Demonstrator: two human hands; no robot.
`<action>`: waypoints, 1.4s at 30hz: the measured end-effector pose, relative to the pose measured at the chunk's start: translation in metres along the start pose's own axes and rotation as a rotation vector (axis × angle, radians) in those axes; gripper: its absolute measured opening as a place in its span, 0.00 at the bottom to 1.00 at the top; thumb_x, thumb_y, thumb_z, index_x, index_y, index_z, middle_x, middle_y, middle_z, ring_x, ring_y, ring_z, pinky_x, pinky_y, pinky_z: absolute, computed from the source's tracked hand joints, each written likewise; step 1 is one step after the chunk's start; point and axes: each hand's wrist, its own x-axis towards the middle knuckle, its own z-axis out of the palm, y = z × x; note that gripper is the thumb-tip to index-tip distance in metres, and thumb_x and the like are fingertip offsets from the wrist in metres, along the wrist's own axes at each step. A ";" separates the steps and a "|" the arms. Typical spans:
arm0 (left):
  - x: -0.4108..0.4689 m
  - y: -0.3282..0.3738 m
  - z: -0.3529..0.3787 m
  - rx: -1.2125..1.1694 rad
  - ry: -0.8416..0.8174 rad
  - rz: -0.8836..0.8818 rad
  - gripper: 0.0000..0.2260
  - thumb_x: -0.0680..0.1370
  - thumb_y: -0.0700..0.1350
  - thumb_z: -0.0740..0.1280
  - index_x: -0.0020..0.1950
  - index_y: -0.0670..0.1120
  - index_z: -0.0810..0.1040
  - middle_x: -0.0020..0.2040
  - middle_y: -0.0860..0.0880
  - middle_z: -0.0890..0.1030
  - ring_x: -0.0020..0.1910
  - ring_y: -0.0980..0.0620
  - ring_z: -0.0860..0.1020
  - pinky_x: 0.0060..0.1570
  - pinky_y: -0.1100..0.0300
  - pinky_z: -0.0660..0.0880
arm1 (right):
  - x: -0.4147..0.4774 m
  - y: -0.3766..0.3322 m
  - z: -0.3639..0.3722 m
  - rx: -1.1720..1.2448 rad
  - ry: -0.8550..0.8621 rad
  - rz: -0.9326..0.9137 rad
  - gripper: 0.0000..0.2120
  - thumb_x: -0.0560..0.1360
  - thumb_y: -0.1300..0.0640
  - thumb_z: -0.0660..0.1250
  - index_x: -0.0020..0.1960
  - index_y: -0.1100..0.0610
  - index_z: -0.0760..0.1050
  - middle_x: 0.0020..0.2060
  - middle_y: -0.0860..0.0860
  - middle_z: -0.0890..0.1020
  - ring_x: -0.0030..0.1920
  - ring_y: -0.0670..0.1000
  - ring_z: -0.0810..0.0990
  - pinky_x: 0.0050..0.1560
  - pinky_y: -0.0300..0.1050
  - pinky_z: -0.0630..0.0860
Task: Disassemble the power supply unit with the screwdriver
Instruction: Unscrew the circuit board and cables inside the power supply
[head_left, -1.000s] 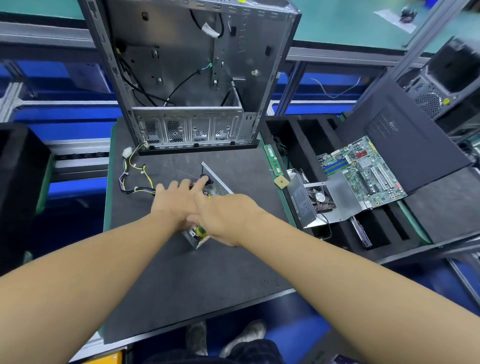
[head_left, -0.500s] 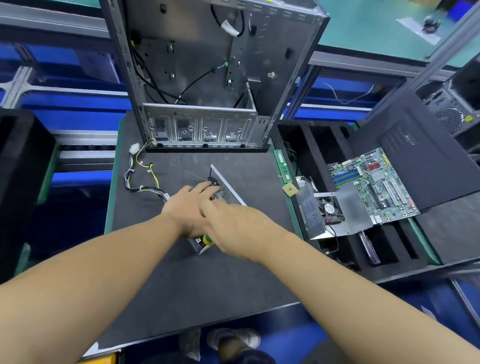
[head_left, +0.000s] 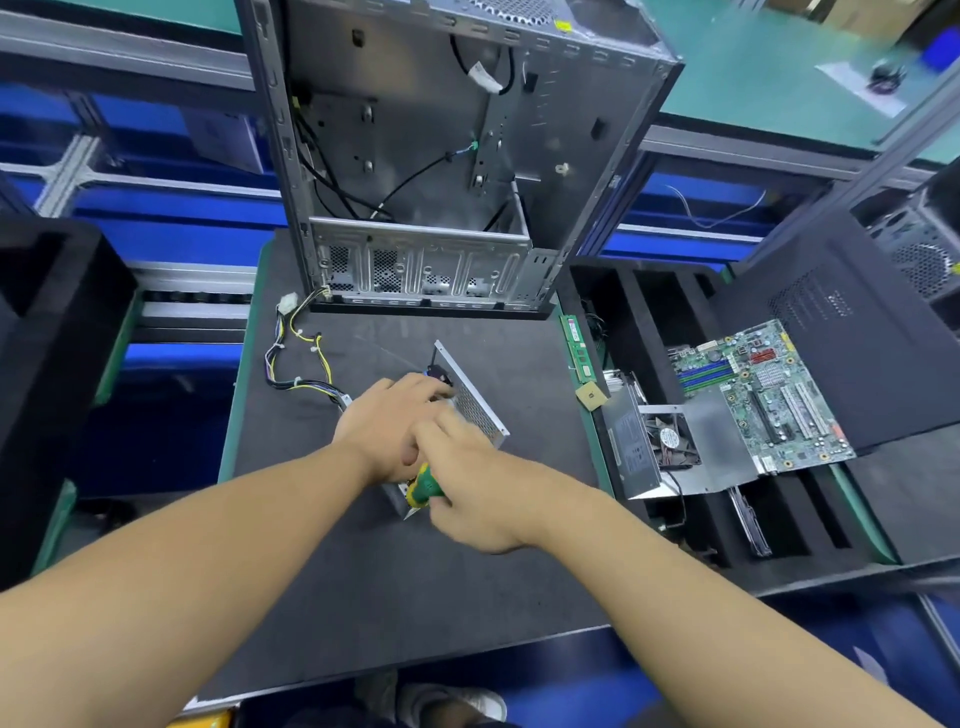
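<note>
A silver power supply unit (head_left: 475, 402) with a perforated side lies on the dark mat (head_left: 405, 582) in the middle of the bench. Its yellow, black and blue cable bundle (head_left: 298, 358) trails off to the left. My left hand (head_left: 387, 426) lies on top of the unit, fingers curled over its far edge. My right hand (head_left: 475, 488) grips a green and yellow screwdriver (head_left: 423, 487) at the unit's near end. The screwdriver's tip is hidden between my hands.
An empty metal computer case (head_left: 447, 156) stands upright at the back of the mat. A black foam tray (head_left: 649, 332) on the right holds a motherboard (head_left: 758, 389), another power supply with a fan (head_left: 644, 447) and a memory stick (head_left: 576, 343). A black panel (head_left: 852, 332) leans behind.
The view has shifted, so everything sits lower and further right in frame. Both hands stay on the unit, and more of the screwdriver handle shows under my right hand.
</note>
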 end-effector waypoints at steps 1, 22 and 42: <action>0.001 0.000 0.001 0.010 0.022 -0.002 0.21 0.73 0.53 0.63 0.67 0.58 0.72 0.73 0.59 0.65 0.73 0.56 0.60 0.65 0.58 0.62 | 0.000 0.000 0.001 0.054 0.000 0.038 0.16 0.77 0.60 0.60 0.63 0.55 0.62 0.64 0.52 0.61 0.61 0.52 0.63 0.57 0.45 0.65; 0.002 0.000 0.006 0.008 0.125 -0.075 0.13 0.71 0.55 0.62 0.54 0.58 0.76 0.58 0.61 0.71 0.58 0.57 0.68 0.49 0.60 0.61 | 0.006 0.000 0.003 -0.306 0.190 0.046 0.12 0.82 0.51 0.55 0.60 0.58 0.62 0.53 0.53 0.74 0.40 0.56 0.70 0.34 0.50 0.69; -0.004 0.000 0.006 0.107 0.154 0.006 0.15 0.73 0.52 0.62 0.58 0.55 0.76 0.62 0.58 0.71 0.62 0.54 0.68 0.53 0.60 0.64 | 0.006 0.002 -0.008 -0.199 0.041 0.185 0.24 0.81 0.40 0.53 0.67 0.58 0.59 0.55 0.54 0.72 0.42 0.57 0.70 0.38 0.51 0.66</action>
